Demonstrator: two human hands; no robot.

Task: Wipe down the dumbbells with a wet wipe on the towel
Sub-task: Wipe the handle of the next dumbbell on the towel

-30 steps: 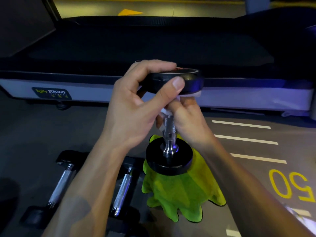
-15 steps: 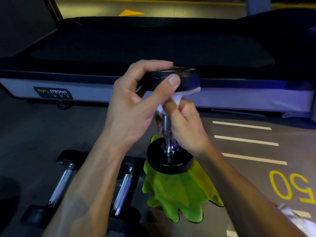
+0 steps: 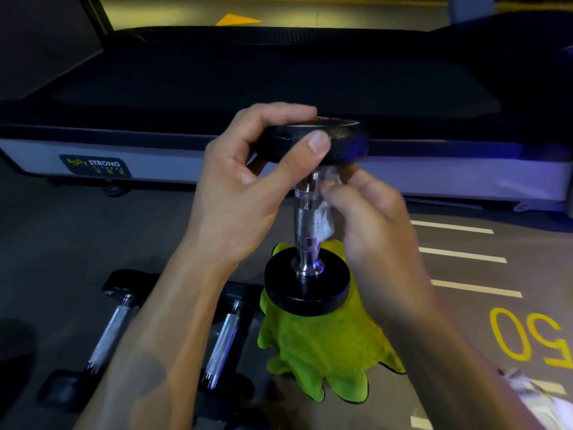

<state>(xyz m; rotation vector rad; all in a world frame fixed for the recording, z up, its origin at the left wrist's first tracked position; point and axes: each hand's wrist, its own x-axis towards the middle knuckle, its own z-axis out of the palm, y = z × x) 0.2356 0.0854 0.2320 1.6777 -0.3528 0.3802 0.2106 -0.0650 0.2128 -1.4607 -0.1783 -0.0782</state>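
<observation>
- The dumbbell stands upright on end, its lower black plate resting on the lime-green towel spread on the gym floor.
- The left hand grips the upper plate, fingers curled over its top rim and the thumb pressed against its near edge.
- The right hand sits just beside the knurled chrome handle, fingers curled, pinching a crumpled white wet wipe against the right side of the shaft.
- The wipe touches the handle from just under the upper plate down toward the middle; the right hand is slightly blurred.
- Left of the towel, two more dumbbells lie flat on the floor: the nearer dumbbell just beside the towel's edge, partly hidden by the left forearm, the outer dumbbell further left.
- Behind the hands runs a treadmill, dark belt on top, pale side rail carrying a "STRONG" label.
- On the floor to the right, white stripes and a yellow painted number.
</observation>
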